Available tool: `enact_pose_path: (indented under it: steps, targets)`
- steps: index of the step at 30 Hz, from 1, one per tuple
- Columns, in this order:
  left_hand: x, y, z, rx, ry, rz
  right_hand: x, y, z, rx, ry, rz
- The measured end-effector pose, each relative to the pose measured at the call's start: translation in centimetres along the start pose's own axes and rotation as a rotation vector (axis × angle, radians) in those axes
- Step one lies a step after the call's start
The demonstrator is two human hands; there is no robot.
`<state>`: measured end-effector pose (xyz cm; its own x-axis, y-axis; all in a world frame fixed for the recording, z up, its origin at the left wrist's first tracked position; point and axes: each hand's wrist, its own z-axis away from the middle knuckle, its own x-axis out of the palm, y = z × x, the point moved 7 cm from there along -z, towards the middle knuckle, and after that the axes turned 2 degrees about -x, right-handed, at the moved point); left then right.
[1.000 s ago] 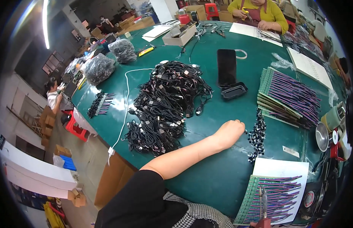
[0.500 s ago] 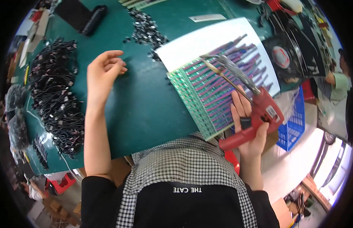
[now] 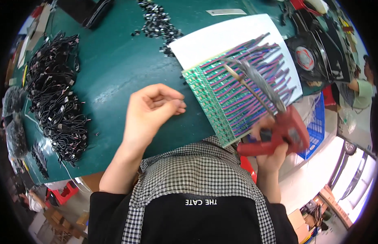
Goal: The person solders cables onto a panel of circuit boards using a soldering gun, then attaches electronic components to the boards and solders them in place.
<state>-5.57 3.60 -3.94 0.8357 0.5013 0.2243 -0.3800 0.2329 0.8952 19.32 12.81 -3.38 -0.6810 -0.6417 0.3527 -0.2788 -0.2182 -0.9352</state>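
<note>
My right hand [image 3: 270, 142] is wrapped round the handle of a red soldering gun [image 3: 294, 129], whose long metal tip and grey wrapped tube point up and left over the circuit boards. The green circuit board panel [image 3: 211, 107] lies slanted on a white sheet [image 3: 221, 40]. Rows of red, blue and dark wires [image 3: 248, 87] run off its right side. To the left of the panel, above the green table [image 3: 115, 53], my left hand [image 3: 154, 110] has its fingers curled in against the thumb. Whatever it may pinch is hidden.
A heap of black cables [image 3: 58, 97] covers the table's left side. Small black and metal parts [image 3: 158, 26] lie in a pile at the far middle. A black device with a round red-and-white label [image 3: 305, 59] stands right, above a blue crate [image 3: 317, 126].
My left hand has moved right and nearer to me, toward the board panel. The soldering gun has shifted slightly right and down, and my right fingers have closed further round its handle.
</note>
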Motion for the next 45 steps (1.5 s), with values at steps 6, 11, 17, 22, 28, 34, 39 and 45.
enact_pose_path:
  steps: [6,11,17,22,28,34,39,45]
  targets:
    - [1.2,-0.4,-1.3,0.007,0.041,-0.051,-1.0,1.9,5.0,0.022,0.035,0.789]
    - [1.4,-0.9,-1.6,0.028,0.102,-0.060,-1.4,3.1,4.8,0.289,0.131,0.697]
    - [1.6,-1.1,-1.8,0.045,0.125,-0.049,0.7,1.4,3.1,0.080,0.030,0.587]
    - [1.7,-1.1,-1.9,0.051,0.127,-0.030,0.1,2.0,3.6,0.069,-0.013,0.612]
    - [1.7,-1.4,-2.0,0.050,0.120,-0.014,-0.4,2.4,4.2,0.075,-0.006,0.532]
    - [1.7,-1.3,-2.0,0.046,0.113,-0.033,-1.7,3.0,5.6,0.079,-0.023,0.664]
    - [1.7,-1.6,-2.0,0.045,0.119,-0.017,-1.4,2.8,5.2,0.054,-0.027,0.672]
    - [1.7,-1.5,-2.0,0.054,0.121,-0.016,-1.4,2.7,4.8,0.082,-0.043,0.645]
